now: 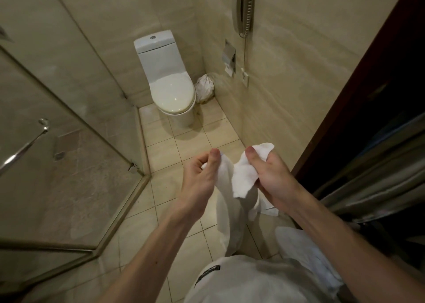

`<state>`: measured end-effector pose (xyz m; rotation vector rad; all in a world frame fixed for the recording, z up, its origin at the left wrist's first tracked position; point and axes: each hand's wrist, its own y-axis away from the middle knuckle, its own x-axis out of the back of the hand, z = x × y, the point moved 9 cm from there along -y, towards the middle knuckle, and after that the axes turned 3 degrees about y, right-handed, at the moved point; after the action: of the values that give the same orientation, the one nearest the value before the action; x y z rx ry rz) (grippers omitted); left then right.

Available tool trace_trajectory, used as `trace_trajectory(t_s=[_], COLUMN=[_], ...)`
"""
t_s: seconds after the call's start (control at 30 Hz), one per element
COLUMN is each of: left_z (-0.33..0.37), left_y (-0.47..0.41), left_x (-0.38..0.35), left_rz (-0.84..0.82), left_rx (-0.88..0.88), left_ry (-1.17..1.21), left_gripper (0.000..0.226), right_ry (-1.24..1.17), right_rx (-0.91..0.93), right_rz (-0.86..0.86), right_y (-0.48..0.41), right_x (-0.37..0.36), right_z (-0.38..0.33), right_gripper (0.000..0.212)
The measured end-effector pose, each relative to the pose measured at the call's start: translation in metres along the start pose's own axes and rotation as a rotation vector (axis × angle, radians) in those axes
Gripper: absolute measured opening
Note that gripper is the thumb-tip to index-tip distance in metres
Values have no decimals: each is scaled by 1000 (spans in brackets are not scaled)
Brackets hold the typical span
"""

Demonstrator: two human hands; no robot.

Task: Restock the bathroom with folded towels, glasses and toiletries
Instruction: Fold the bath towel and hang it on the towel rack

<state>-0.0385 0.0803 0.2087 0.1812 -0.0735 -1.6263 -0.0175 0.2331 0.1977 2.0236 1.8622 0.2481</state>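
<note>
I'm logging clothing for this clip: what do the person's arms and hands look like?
The left forearm and right forearm are bare, with no sleeves in view. The left hand and right hand wear no gloves; no watch or rings show.

The beige tiled floor (161, 150) carries 1 white toilet (171, 91) and, just beside it, 1 white-bagged bin (204, 88).

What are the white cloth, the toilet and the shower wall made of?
The limp white cloth looks like matte cotton towelling: it bunches and hangs in folds. The glossy white toilet seems glazed ceramic, with glints on its lid, which may be plastic. The clear shower wall looks like glass: tiles show through, with faint reflections.
</note>
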Motion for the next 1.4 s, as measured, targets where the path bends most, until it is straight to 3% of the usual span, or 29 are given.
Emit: trace_trajectory(t_s=[0.4, 0.6, 0.77, 0.93, 1.03, 1.1, 1.27, 1.4], left_z=[14, 14, 10, 11, 15, 19, 44, 72], left_y=[11, 19, 22, 11, 4, -3, -32, -49], left_x=[-4, -6, -9, 0, 2, 10, 37, 31], left_rz=[-35, -162, -249, -115, -66, -20, 10, -149], left_rx=[-136, -245, -305, -325, -265, -215, -260, -207], left_ry=[-12, -73, -34, -27, 16, 65, 93, 166], left_gripper=[31, 36, 65, 32, 27, 26, 21, 20], right_ry=[-170, -295, -468, -550, -424, -205, 346, 462], right_rx=[-52, -114, -167, -207, -169, -79, 134, 311], right_rz=[-47, -19, -34, -87, -203, -239, 107, 5], right_y=[5, 4, 3, 0, 1, 2, -24, -44], right_x=[-17, -17, -21, -26, -32, -27, 35, 31], right_z=[1, 5, 4, 4, 1, 0, 14, 10], right_gripper=[36, 33, 32, 29, 36, 45, 42, 63])
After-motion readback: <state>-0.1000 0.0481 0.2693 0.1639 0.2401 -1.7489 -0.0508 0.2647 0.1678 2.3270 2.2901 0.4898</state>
